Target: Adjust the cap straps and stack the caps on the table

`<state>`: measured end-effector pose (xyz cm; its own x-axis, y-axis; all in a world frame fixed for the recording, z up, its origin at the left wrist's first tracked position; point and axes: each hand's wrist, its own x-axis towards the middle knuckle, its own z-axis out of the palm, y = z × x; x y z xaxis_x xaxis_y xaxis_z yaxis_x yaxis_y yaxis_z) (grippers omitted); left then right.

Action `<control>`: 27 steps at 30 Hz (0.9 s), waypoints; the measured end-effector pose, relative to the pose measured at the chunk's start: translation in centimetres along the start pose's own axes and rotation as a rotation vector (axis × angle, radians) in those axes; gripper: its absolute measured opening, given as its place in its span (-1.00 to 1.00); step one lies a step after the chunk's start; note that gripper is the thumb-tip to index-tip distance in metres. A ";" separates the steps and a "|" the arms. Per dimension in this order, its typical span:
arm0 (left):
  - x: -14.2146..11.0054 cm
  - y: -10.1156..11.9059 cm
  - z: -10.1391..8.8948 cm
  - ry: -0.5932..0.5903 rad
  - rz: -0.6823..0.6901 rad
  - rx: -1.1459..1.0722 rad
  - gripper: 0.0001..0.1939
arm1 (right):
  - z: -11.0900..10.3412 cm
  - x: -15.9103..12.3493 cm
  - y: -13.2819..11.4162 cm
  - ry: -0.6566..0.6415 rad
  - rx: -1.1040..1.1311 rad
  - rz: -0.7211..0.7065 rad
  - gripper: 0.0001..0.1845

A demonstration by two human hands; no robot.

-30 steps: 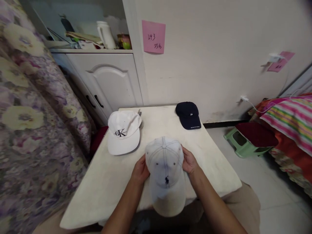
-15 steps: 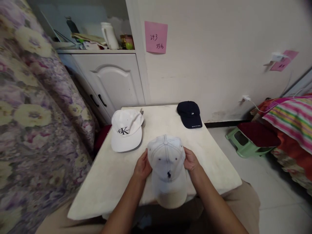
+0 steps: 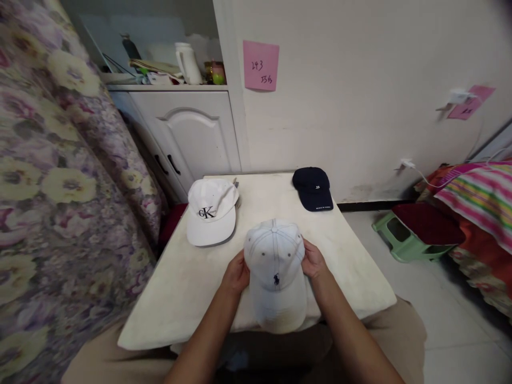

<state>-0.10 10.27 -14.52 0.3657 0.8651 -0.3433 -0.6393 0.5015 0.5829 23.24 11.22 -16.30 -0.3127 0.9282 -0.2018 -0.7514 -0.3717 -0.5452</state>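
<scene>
A pale blue-white baseball cap (image 3: 276,266) with a small dark rider logo is held by its two sides at the near part of the table, its brim toward me. My left hand (image 3: 237,272) grips its left side and my right hand (image 3: 313,259) its right side; several fingertips are hidden behind and under the cap. Farther left lies a white cap (image 3: 212,210) with black CK letters, its brim facing me. At the far right corner rests a navy cap (image 3: 312,188) with small white lettering on the brim.
The cream-covered table (image 3: 176,298) reaches to the wall. Left of it hang a flowered curtain (image 3: 76,186) and a white cabinet (image 3: 192,133). On the right floor stands a green stool (image 3: 394,232) with a dark red top, beside a bed with a striped cover (image 3: 480,192).
The brim of the held cap has risen slightly away from me, and both hands still grip its sides. The view has shifted a little; the other caps stay in place.
</scene>
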 end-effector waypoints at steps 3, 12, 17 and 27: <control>0.0 0.1 0.1 0.022 0.020 0.002 -0.74 | 0.7 -0.6 -0.3 -0.042 0.012 0.007 -0.68; -0.1 0.5 0.4 0.050 0.036 -0.009 -0.67 | 1.2 -1.7 0.2 -0.117 -0.011 0.018 -0.76; -0.2 0.5 0.7 0.038 0.036 -0.017 -0.67 | 1.1 -1.2 0.8 -0.067 -0.014 -0.012 -0.77; -0.2 0.5 0.7 0.002 0.063 -0.059 -0.65 | 0.9 -0.8 0.8 0.020 -0.056 0.006 -0.74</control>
<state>-0.06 10.33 -13.65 0.3221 0.8948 -0.3092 -0.6999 0.4450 0.5587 22.40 10.16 -15.88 -0.3049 0.9265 -0.2206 -0.7159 -0.3757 -0.5885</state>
